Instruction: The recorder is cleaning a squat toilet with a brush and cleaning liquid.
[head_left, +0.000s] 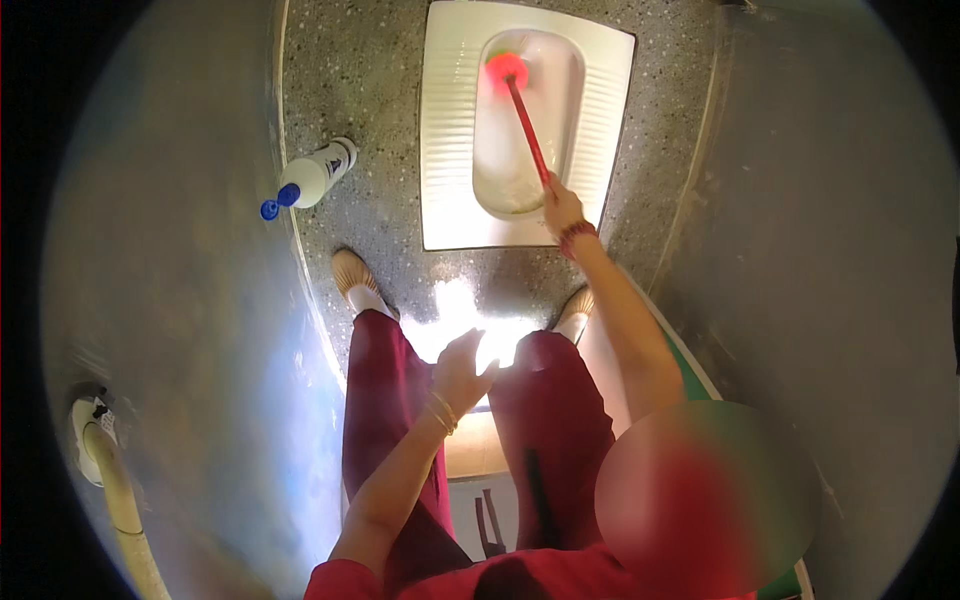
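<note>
My right hand (562, 209) grips the red handle of a toilet brush (529, 129). The brush's round pinkish-red head rests inside the bowl near the far end of a white ceramic squat toilet (452, 142). My left hand (460, 369) hangs between my knees with its fingers apart, holding nothing. A white plastic bottle (307, 180) with its blue flip cap open lies or leans at the left, by the foot of the wall; its exact stance I cannot tell.
Grey walls (172, 247) stand close on both sides of the speckled floor (375, 82). A cream pipe (120, 487) runs along the lower left. Behind my right arm is a green panel with a pale edge (686, 360). Bright glare covers the floor between my feet.
</note>
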